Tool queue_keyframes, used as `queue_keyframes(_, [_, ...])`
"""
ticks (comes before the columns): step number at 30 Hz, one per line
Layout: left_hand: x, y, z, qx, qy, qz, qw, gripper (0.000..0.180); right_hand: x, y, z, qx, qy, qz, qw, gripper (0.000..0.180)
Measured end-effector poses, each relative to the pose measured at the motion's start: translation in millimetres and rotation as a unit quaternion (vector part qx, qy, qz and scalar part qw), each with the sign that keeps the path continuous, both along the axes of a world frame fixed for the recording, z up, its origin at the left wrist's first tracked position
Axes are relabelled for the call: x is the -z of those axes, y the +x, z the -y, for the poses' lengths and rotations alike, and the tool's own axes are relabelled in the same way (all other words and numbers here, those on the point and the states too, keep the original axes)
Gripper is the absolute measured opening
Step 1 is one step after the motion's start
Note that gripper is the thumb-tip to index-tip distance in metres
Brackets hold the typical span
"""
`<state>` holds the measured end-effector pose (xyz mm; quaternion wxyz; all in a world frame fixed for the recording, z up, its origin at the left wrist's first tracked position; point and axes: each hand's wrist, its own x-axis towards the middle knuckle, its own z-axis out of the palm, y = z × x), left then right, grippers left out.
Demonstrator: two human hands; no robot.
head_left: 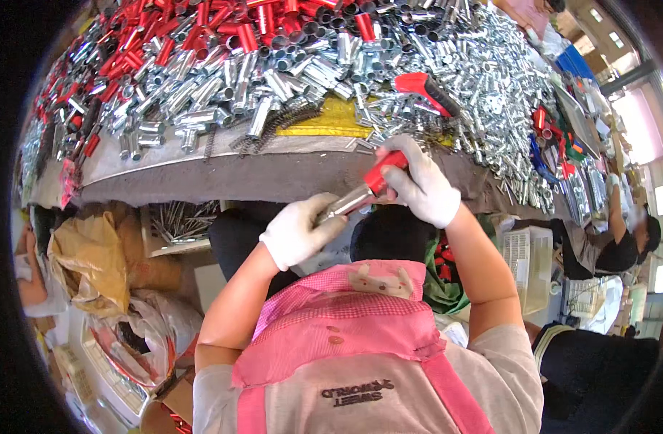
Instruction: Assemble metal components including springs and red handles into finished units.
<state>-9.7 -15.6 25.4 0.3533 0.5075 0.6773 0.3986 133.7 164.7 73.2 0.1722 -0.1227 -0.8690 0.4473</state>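
Note:
Both my hands wear white gloves and grip one slim piece between them, tilted up to the right, in front of my pink apron [331,318]. My left hand [301,230] is closed around the lower end of its shiny metal tube [354,200]. Around the red cylindrical sleeve [378,176] at the upper end, my right hand [424,186] is closed, fingers over the top. Whether sleeve and tube are joined inside I cannot tell. Just beyond my right hand, a red and black pistol-shaped handle [427,94] lies on the pile.
Heaps of silver tubes [194,94], red tubes [245,36] and small metal parts [490,94] cover the table. Dark springs [288,116] lie near a yellow sheet [328,119]. Below stand a bin of metal rods [180,224] and a white crate [527,264]. Co-workers [621,239] are at the right.

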Motion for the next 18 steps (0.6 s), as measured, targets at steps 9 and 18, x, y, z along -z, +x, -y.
queue_keyframes(9, [12,-16,15,-0.004,-0.048,-0.066,0.997,0.063,18,-14,17,0.002,-0.237,0.071,0.969,0.020])
queue_keyframes(18, [10,-36,29,0.023,-0.093,-0.003,0.995,0.050,28,-33,24,-0.062,-0.240,0.085,0.965,0.028])
